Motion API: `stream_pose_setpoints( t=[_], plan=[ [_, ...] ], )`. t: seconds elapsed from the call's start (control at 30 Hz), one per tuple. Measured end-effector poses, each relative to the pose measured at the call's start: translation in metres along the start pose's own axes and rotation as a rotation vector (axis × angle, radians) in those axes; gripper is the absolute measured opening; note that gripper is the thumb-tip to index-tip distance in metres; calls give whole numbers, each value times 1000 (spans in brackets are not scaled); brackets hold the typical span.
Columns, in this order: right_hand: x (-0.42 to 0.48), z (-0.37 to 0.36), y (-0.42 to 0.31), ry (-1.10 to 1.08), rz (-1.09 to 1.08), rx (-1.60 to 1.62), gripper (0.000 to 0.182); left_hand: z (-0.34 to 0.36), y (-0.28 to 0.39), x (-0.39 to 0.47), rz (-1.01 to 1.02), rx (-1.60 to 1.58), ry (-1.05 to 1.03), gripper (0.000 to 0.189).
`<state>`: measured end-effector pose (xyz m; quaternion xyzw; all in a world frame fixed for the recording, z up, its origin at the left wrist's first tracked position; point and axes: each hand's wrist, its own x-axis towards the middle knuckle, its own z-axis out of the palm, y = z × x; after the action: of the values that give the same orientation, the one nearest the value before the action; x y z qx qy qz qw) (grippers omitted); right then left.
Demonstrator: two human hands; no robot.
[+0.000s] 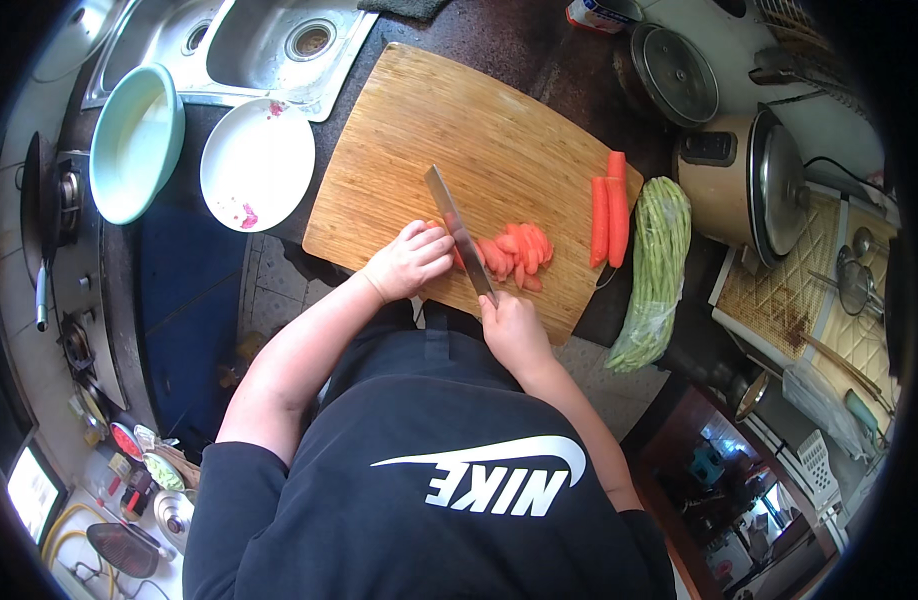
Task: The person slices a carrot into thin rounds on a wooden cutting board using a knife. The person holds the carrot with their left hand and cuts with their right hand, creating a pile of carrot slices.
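Note:
On a large wooden cutting board (459, 135), my left hand (410, 262) presses down on a piece of carrot (432, 223), mostly hidden under the fingers. My right hand (513, 326) grips the handle of a cleaver (459, 229), its blade upright beside the left fingertips. Sliced carrot (525, 251) lies in a heap just right of the blade. Several peeled carrots (616, 214) rest side by side near the board's right edge. Past that edge, a bundle of long green beans (650, 270) in clear plastic lies on the counter.
Left of the board stand a white plate (258, 169) with reddish bits and a pale green basin (133, 150), beside a double steel sink (268, 52). A rice cooker (736, 180) and a glass-lidded pot (673, 75) stand at the right. A gas stove (91, 292) is far left.

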<state>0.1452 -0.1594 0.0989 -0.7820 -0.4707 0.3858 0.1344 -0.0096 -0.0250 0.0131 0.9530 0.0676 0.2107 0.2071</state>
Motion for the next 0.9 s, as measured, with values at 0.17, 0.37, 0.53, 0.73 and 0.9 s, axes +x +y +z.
stream_pose_setpoints(
  t=[0.17,0.37,0.53,0.73,0.9],
  plan=[
    [0,2,-1,0,8,-17,29,1,0,-1,-4,0,0,21],
    [5,8,1,-13,15,-55,31,2,0,-1,-8,0,-6,21],
    [13,9,-4,-20,23,-44,31,4,-1,-2,1,10,14,20],
    [25,13,-6,-12,-15,-38,28,4,-2,-2,9,1,26,18],
    [34,23,-1,31,-49,-34,26,5,-2,-2,15,3,15,18]
  ],
)
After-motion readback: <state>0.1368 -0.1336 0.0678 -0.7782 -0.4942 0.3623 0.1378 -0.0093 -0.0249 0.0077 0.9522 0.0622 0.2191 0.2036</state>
